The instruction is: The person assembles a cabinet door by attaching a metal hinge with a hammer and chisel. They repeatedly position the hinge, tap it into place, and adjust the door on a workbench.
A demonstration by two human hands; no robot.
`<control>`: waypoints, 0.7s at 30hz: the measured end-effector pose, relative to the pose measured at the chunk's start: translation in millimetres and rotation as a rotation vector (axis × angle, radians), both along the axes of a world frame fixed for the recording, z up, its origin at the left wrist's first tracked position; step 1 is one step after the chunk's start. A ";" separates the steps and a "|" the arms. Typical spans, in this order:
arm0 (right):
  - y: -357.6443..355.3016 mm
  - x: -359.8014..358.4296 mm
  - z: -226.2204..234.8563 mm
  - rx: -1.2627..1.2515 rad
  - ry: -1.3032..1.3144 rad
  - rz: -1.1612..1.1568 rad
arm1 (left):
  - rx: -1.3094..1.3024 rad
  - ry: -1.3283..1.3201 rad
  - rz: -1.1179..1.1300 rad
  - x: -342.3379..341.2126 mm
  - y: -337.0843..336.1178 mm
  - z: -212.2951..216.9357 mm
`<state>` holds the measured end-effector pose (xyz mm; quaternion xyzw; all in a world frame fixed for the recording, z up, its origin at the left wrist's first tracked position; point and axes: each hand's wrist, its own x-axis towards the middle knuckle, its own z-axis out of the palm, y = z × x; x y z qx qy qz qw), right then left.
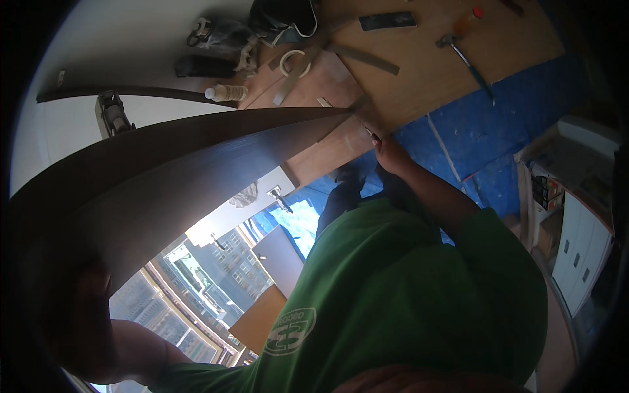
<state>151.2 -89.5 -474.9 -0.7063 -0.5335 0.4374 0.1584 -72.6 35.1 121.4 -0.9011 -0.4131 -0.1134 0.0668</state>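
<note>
A long dark panel (196, 154) stretches from the lower left to the middle of the view, its face catching light from the window side. At its near left end is my left hand (88, 321), deep in shadow, with a thumb or finger against the panel; it appears to grip the panel's edge, the other fingers being hard to see. My right hand (388, 152), lower and near the panel's far end, is closed round a small thin tool with a dark handle (373, 135). The tool's kind is too small to tell.
A hammer (470, 63), a dark flat block (387, 21) and a red-capped bottle (466, 25) lie on brown sheeting. Beyond the panel are a tape roll (286, 64), a plastic bottle (227, 92) and flat strips (362, 57). Blue sheeting (472, 124) covers floor; a white-drawered cabinet (576, 255) stands right.
</note>
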 end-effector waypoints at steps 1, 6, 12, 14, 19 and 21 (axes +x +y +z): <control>3.5 1.9 8.6 -0.053 -0.001 0.011 | 0.007 0.169 -0.055 -12.8 -4.7 15.0; 15.0 11.5 19.1 -0.118 0.049 0.090 | 0.040 0.426 0.052 -38.4 -20.0 36.1; 37.6 -2.2 -3.4 0.037 0.048 0.027 | 0.095 0.128 0.259 -25.4 -17.3 11.3; 43.2 -6.7 -2.2 0.081 0.051 0.048 | 0.102 0.127 0.232 -24.9 -16.9 10.7; 39.0 -9.1 -31.8 -0.031 0.045 0.013 | 0.114 0.136 0.200 -24.5 -15.7 11.8; 29.4 -9.0 -29.3 -0.052 -0.012 0.013 | 0.126 0.154 0.195 -25.1 -16.6 13.1</control>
